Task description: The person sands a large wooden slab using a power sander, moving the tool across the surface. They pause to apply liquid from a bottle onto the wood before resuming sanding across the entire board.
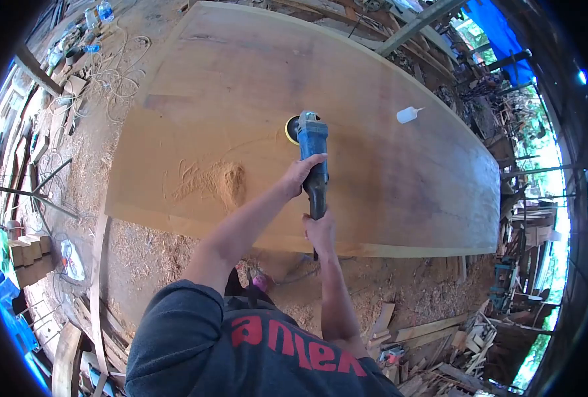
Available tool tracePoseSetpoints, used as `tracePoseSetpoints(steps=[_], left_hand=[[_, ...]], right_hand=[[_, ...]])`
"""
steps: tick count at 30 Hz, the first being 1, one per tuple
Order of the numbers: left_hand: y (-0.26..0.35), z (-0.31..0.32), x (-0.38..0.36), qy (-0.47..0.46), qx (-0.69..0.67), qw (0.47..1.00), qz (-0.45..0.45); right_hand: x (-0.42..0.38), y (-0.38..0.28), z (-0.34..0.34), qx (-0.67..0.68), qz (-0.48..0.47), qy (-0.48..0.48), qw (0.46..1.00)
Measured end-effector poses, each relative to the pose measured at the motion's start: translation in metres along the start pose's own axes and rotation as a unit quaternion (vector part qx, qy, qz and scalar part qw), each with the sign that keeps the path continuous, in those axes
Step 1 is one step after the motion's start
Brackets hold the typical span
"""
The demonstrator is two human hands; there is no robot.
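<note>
A blue angle grinder [314, 140] with a yellow-edged sanding disc [293, 130] rests over the large wooden panel [241, 73]. My left hand [298, 175] is wrapped around the middle of the grinder's body. Lower down, my right hand [321, 235] grips its dark rear handle near the panel's front edge. The disc's underside is hidden, so contact with the wood cannot be made out. Fine dust coats the panel's left part, with a small heap of sawdust [231, 183] left of the grinder. A white squeeze bottle [408, 115] lies on the panel to the right.
Coiled cord [118, 73] lies on the ground at upper left. Stacked wooden blocks [30, 259] and a long plank [98, 284] are at left. Scrap boards [433, 329] lie at lower right. A slanted post [420, 28] stands beyond the panel's far edge. Shavings cover the ground.
</note>
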State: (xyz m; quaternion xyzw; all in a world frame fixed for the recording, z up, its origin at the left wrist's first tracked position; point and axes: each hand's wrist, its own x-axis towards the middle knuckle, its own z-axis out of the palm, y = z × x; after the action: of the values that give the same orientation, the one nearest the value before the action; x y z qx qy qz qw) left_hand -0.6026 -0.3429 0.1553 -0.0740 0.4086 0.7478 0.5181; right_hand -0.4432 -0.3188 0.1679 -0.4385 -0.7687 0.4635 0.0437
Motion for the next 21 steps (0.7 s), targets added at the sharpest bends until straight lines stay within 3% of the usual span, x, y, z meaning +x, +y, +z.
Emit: tracePoseSetpoints(steps=[3,6,11,14,18,21], left_hand=[[-0.029,0.003,-0.019,-0.009,0.005,1.000,0.004],[-0.071,0.004,-0.057,-0.019,0.006,1.000,-0.012],[-0.138,0.018,-0.133,-0.004,-0.011,1.000,-0.025],[-0.171,0.022,-0.171,0.001,-0.015,0.998,-0.055],[-0.204,0.022,-0.197,0.006,-0.046,0.996,-0.078],[-0.190,0.020,-0.203,0.019,-0.049,0.996,-0.073]], right_hand=[[-0.022,0.032,-0.013,-0.021,-0.001,0.016,1.000],[-0.072,0.051,-0.029,0.007,0.058,-0.015,0.998],[-0.153,0.093,-0.067,-0.101,-0.046,0.004,0.994],[-0.186,0.148,-0.089,-0.099,-0.056,-0.021,0.993],[-0.216,0.148,-0.112,-0.091,-0.058,-0.048,0.993],[-0.214,0.144,-0.105,-0.082,-0.057,-0.055,0.993]])
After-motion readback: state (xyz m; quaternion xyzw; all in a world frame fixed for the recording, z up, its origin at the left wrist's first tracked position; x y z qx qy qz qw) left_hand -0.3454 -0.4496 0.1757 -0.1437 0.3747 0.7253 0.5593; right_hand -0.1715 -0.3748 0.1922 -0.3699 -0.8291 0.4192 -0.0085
